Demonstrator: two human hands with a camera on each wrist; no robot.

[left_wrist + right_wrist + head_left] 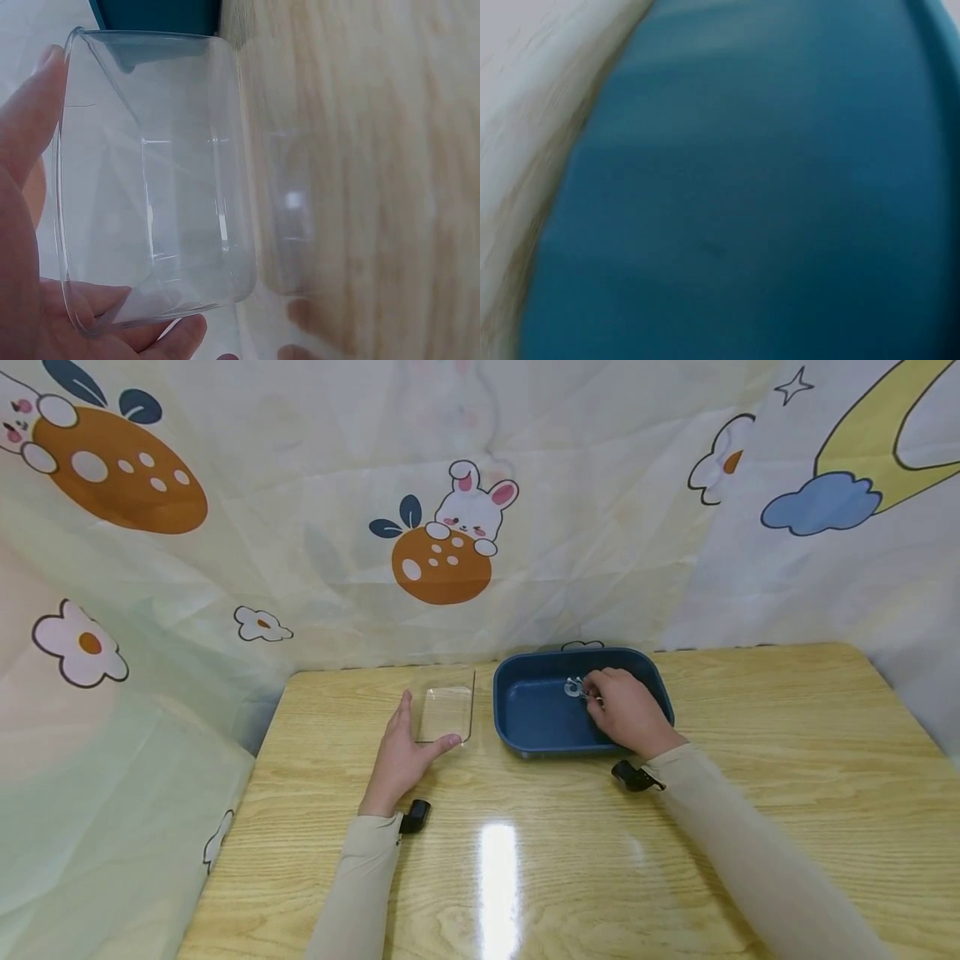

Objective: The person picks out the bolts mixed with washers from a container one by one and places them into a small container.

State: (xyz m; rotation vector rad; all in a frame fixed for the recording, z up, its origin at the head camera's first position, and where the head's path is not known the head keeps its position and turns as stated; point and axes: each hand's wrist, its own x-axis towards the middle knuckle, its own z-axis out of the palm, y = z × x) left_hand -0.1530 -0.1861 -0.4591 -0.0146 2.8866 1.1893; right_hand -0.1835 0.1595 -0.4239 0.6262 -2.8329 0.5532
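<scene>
On the left of the table my left hand (399,767) holds a clear plastic box (447,714), the thumb near its front right corner and the fingers along its left side. In the left wrist view the fingers (180,337) wrap round the box's wall. My right hand (630,710) reaches into a dark blue basin (558,750), where thumb and fingers pinch a small shiny piece (574,687) with a pale round part and silvery prongs; its kind is too small to tell. The basin's outer wall (735,187) fills the right wrist view, hiding the right hand there.
Both containers stand on a wood-grain table (525,877) near its back edge, a small gap between them. A printed cloth (322,560) with rabbits and flowers hangs behind and on the left. Black wrist cameras (633,777) sit at both sleeves.
</scene>
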